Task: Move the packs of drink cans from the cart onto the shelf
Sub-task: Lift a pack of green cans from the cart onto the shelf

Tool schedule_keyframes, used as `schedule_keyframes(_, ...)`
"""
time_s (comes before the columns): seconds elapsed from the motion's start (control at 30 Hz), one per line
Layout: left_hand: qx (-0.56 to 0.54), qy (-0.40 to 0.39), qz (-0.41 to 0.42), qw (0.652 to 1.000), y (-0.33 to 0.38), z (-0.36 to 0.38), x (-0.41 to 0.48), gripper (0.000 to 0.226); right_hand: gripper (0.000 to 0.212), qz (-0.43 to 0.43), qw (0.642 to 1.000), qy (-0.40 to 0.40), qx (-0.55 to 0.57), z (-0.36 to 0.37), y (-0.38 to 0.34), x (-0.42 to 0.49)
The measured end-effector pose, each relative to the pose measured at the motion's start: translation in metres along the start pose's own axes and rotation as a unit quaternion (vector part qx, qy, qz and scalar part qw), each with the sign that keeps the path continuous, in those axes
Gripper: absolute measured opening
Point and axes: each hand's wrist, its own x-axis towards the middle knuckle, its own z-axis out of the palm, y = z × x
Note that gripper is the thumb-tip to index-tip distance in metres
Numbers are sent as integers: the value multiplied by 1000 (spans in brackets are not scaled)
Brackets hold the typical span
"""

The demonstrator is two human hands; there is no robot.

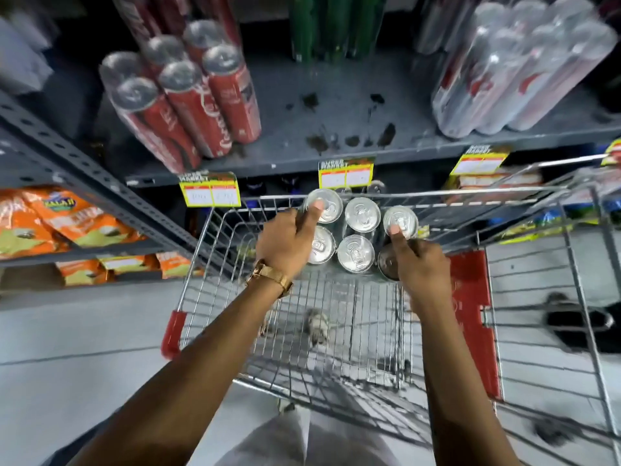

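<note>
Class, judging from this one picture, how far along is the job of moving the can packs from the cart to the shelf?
Done: a red can pack and a silver can pack already stand on the shelf. In hand: the left hand and right hand grip a six-pack at the cart's far end. Left: setting this pack onto the shelf's bare middle; no other pack shows in the cart.

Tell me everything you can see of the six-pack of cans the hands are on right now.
The six-pack stands upright at the far end of the wire cart, six silver pull-tab tops in two rows of three, metal by the look; any wrap is too blurred to tell. The left hand grips its left side, thumb on a far can top; the right hand grips the right side, covering the near-right can. Whether it is lifted is unclear.
</note>
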Motion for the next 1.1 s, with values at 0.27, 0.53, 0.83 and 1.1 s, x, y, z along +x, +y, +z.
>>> schedule_keyframes(0.27, -20, 91, 76, 993, 79, -56, 69, 67, 75, -121, 988, 85, -33, -38, -81, 42)
schedule_keyframes(0.53, -15, 100, 81, 992, 117, -82, 143, 69, 64, -172, 973, 102, -112, -40, -161, 103)
schedule_keyframes(0.83, 20, 111, 31, 993, 105, -66, 198, 64, 58, -155, 979, 40, -123, -19, -192, 153)
schedule_keyframes(1.1, -101, -15, -60, 993, 105, -58, 195, 72, 55, -137, 989, -15, -54, -12, -185, 151)
